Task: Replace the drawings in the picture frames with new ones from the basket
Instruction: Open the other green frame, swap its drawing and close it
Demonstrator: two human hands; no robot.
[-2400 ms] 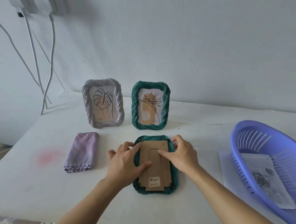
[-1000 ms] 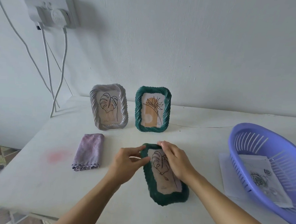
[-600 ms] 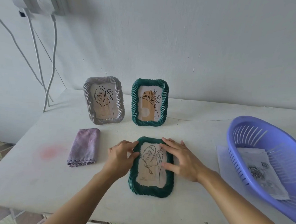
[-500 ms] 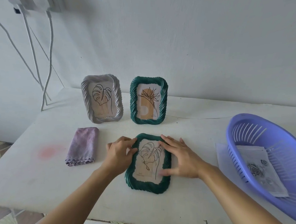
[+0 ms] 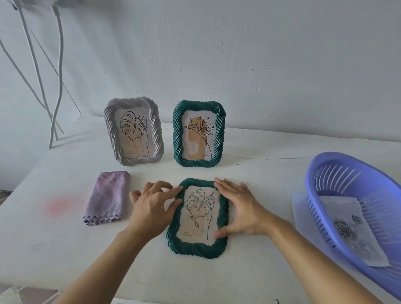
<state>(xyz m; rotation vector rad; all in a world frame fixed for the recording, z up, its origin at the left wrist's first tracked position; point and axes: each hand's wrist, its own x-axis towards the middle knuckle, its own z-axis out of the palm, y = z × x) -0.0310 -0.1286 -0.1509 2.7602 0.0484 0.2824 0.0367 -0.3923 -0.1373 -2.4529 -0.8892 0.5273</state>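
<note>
Both hands flat and open — my left hand and right hand flanking the green frame — sloppy lifting could drop it.

Folded purple cloth — white table

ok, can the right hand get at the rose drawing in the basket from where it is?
Probably yes. The right hand rests on the flat green frame, the purple basket sits on that same side with its top open, and nothing stands between them. The rose drawing lies uncovered inside.
</note>
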